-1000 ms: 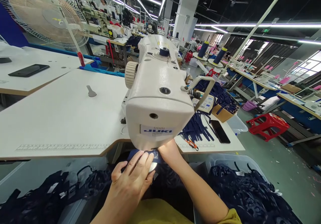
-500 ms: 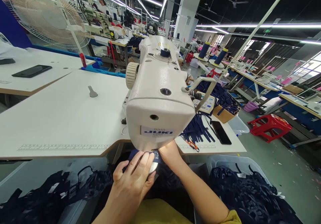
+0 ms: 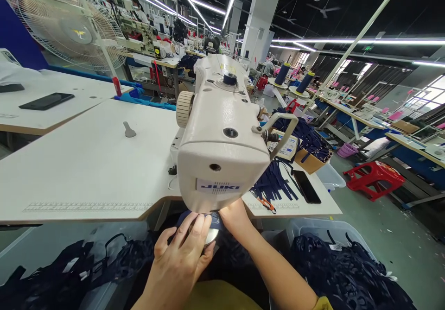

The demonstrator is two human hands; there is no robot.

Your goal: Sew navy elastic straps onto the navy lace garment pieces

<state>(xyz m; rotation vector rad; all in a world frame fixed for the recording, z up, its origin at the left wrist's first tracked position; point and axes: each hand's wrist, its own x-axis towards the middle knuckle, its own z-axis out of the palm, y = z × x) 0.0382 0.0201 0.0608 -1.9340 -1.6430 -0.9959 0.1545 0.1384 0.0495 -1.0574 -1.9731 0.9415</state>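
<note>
A cream sewing machine (image 3: 219, 157) marked JUKI stands straight in front of me at the table's edge. Below its head, my left hand (image 3: 182, 252) presses its fingers onto a piece of navy fabric (image 3: 216, 222), the thumb lower down at the side. A round, shiny metal part (image 3: 211, 237) shows beside those fingers, under the fabric. My right hand (image 3: 236, 219) reaches up to the right side of the same fabric. Its fingertips are hidden behind the machine head, so their grip does not show. The needle area is hidden too.
Bins of navy garments (image 3: 347, 273) stand low at both sides. On the table lie navy straps (image 3: 274, 182), orange-handled snips (image 3: 267, 204), a phone (image 3: 306, 186) and a grey metal piece (image 3: 129, 130). A fan (image 3: 74, 32) and a red stool (image 3: 375, 179) are farther off.
The view has shifted very slightly, and both hands sit a little lower in it. Both stay by the navy fabric under the machine head.
</note>
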